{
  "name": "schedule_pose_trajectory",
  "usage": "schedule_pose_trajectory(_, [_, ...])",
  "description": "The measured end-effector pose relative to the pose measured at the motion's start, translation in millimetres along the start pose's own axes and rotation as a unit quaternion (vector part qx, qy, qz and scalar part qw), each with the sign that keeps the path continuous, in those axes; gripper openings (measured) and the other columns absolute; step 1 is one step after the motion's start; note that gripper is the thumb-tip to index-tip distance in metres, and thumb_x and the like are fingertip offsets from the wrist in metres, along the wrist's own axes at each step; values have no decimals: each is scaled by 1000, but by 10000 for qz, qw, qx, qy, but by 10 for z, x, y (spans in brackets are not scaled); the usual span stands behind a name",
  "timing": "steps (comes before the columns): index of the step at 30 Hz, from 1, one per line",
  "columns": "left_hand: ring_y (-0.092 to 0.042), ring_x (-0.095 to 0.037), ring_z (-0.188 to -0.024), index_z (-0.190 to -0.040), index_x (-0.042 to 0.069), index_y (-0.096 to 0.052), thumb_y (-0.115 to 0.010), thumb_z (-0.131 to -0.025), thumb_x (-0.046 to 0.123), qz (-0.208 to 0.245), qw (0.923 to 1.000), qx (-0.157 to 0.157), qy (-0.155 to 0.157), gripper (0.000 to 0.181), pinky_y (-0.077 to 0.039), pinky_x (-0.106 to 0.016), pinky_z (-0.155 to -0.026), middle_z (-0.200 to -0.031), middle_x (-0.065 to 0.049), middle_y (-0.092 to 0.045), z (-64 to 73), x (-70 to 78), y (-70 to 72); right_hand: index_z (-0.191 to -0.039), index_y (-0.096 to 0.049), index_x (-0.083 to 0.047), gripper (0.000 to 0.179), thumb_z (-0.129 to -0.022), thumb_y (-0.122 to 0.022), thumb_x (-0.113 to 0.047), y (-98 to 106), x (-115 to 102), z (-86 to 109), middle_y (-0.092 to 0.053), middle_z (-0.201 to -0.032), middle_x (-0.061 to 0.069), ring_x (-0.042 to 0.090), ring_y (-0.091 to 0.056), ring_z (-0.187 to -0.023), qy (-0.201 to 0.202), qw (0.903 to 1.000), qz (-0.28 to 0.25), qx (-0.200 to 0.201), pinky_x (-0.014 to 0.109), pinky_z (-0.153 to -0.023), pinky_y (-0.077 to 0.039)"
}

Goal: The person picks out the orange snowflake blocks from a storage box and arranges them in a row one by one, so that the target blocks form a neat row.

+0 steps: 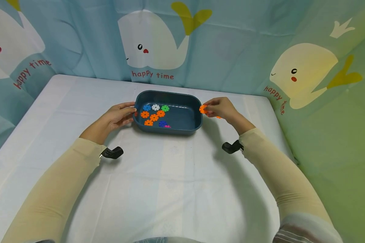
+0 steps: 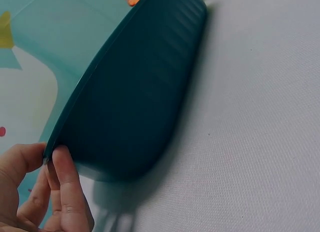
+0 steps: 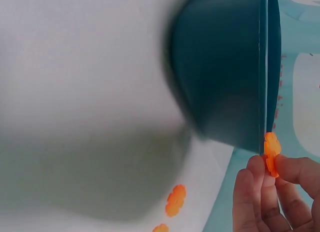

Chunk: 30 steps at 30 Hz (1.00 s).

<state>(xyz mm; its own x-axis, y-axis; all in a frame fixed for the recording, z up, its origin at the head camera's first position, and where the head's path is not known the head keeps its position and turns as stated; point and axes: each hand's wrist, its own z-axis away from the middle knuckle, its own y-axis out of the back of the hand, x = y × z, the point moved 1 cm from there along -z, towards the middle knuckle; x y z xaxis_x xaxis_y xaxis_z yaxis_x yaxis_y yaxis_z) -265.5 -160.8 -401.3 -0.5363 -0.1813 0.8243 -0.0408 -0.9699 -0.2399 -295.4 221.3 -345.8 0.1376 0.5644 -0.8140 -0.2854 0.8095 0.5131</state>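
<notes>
- Broadly, the cloth-covered table (image 1: 167,189) supports the work.
- Near its far edge sits the dark tub (image 1: 184,116); a steady rim should make working over it easier.
- The left hand (image 1: 120,116) pinches the tub's left end, where a light hold probably suffices.
- The right hand (image 1: 222,108) pinches an orange disc (image 3: 272,152) at the right rim; best keep it clear of that edge so it doesn't catch.
- Smaller bits: assorted discs (image 1: 154,117) inside the tub, two orange ones (image 3: 175,200) outside, beyond its right end.

Whale-print curtain (image 1: 231,50) behind a pale, cloth-covered table (image 1: 173,182)
</notes>
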Motion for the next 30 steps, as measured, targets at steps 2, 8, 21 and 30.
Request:
schedule_pose_trajectory(2, [-64, -8, -76, -150, 13, -41, -62, -96, 9, 19, 10000, -17, 4, 58, -57, -17, -64, -95, 2, -64, 6, 3, -1, -121, -62, 9, 30, -95, -61, -6, 29, 23, 9, -70, -102, 14, 15, -71, -77, 15, 10000, -95, 15, 29, -79, -60])
schedule_pose_trajectory(8, [-63, -8, -81, -151, 13, -40, -61, -97, 9, 51, 10000, -66, 20, 58, -57, -17, -67, -103, 0, -62, 15, 0, 3, -123, -60, 12, 32, -95, -60, -4, 126, 56, 59, -72, -93, 8, 14, -70, -75, 19, 9998, -182, 103, 29, -78, -60])
schedule_pose_trajectory(21, [-63, -7, -73, -151, 13, -40, -63, -96, 9, 73, 10000, -46, 1, 60, -56, -17, -64, -89, 4, -65, 20, -8, 11, -126, -58, 12, 36, -96, -60, -8, 352, 186, 46, -70, -85, 0, 9, -68, -74, -201, 9994, 91, 252, 26, -79, -59])
schedule_pose_trajectory(30, [-66, -7, -74, -150, 12, -41, -64, -95, 9, 18, 9999, -63, -123, 59, -58, -18, -63, -96, 2, -66, 9, -1, 16, -127, -58, 11, 38, -96, -62, -10, 496, 331, 32, -68, -78, -7, 3, -65, -69, -493, 9977, 78, 451, 21, -74, -59])
